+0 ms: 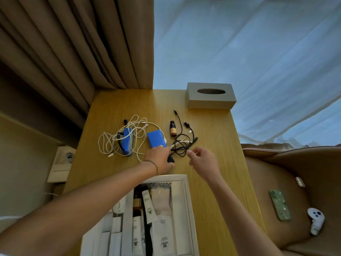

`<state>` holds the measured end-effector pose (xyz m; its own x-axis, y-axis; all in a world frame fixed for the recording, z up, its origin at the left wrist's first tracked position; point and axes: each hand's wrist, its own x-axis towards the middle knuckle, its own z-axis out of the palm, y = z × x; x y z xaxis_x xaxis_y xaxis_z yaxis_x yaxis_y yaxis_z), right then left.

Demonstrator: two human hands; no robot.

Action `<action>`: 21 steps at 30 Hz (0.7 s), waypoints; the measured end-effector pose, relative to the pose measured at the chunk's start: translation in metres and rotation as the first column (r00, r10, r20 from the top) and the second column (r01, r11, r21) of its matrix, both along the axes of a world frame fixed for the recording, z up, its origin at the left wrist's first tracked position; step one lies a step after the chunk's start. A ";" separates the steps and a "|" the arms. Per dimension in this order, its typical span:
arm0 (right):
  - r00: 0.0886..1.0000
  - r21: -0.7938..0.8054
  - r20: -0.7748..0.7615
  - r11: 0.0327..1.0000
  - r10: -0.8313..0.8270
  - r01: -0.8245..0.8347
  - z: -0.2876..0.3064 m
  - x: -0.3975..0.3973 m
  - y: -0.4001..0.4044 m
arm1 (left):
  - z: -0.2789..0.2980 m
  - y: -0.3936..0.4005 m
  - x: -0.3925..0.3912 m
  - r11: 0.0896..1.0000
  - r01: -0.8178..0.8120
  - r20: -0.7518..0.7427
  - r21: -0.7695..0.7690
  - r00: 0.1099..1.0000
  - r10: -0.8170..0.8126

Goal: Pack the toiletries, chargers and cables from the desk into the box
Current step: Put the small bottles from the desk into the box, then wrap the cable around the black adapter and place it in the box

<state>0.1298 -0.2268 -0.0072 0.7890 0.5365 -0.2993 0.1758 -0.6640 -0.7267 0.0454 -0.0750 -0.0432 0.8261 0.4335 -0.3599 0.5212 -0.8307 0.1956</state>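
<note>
On the wooden desk [212, 163] lies a tangle of black cables [181, 143] with white ends. My left hand [160, 159] rests on its near left edge, fingers closed around a black plug. My right hand [202, 159] pinches a thin cable end just right of the tangle. Left of them lie two blue power banks [156, 139] [126, 141] wrapped in loose white cables [118, 139]. A small brown bottle [172, 128] stands behind the black tangle. The white box [187, 191] at the near edge holds several white tubes and sachets.
A grey tissue box [210, 96] sits at the desk's far right corner. Brown curtains hang behind on the left, sheer ones on the right. A tan chair to the right carries a green phone [279, 205] and a white controller [315, 221].
</note>
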 end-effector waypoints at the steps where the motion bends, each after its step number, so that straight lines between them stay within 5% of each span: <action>1: 1.000 -0.005 -0.009 1.000 0.001 -0.001 -0.004 0.002 -0.002 | -0.006 -0.003 0.006 0.999 0.036 -0.028 0.039 0.999 -0.035; 6: 0.999 0.003 -0.040 1.000 0.013 -0.012 -0.021 0.006 -0.014 | -0.028 -0.008 0.026 0.959 0.196 -0.168 0.206 0.972 -0.163; 10: 0.999 0.035 -0.053 0.999 0.004 -0.002 -0.029 0.007 -0.021 | -0.039 -0.008 0.033 0.957 0.218 -0.204 0.190 0.963 -0.179; 17: 0.999 0.191 0.031 0.981 -0.036 0.029 -0.014 0.011 -0.021 | 0.006 0.013 0.023 0.967 -0.001 0.100 -0.254 0.995 0.027; 21: 0.963 0.320 0.264 0.947 -0.053 -0.036 0.014 0.012 -0.008 | 0.056 0.028 0.005 0.799 -0.010 0.137 -0.601 0.984 0.116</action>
